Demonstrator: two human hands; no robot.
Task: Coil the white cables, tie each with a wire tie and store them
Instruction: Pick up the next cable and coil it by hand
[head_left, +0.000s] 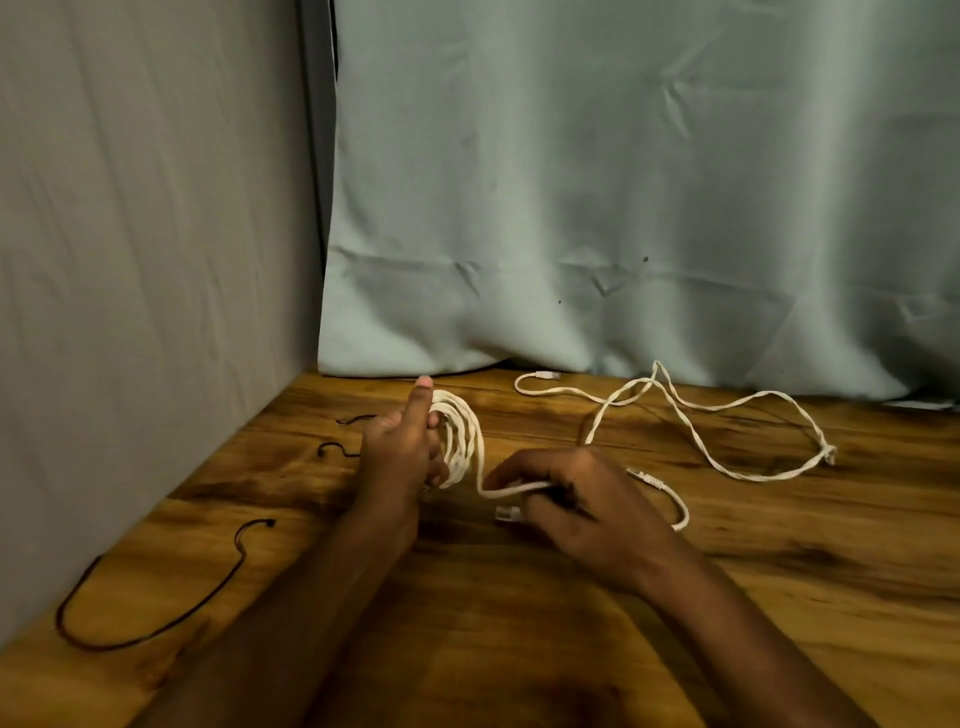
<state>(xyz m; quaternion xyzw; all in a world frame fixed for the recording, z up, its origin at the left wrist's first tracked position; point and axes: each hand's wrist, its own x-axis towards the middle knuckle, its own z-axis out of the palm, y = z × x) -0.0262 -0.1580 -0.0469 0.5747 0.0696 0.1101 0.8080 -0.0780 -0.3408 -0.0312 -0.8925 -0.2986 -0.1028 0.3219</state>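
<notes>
The left hand (400, 457) is standing upright just above the wooden table (571, 623), thumb raised, and it is serving as the former for the coil (462, 441): several loops of white cable are stacking up against the far side of its palm, and the curled fingers appear to be gripping them there, though the fingertips themselves are hiding behind the loops. The right hand (587, 504) is lying low, palm down, to the right of the coil, its fingers bending round the free tail (514, 488) of the same cable and pinching it, probably so the slack is feeding out under tension and each turn is landing the same size; a clear plug (509, 514) is showing just beneath its fingers, which suggests the winding is nearing its end. A second white cable (727, 415) is sprawling loose across the far right of the table, one plug end (644, 477) resting just behind the right hand, so it is waiting its turn. Dark wire ties are lying to the left within easy reach of the left hand: a long one (156, 597) near the front edge and two short ones (332, 449) beside the left wrist, untouched as yet. Both forearms are reaching in from the near edge and converging over the middle of the table, with grey cloth (623, 182) hanging behind
</notes>
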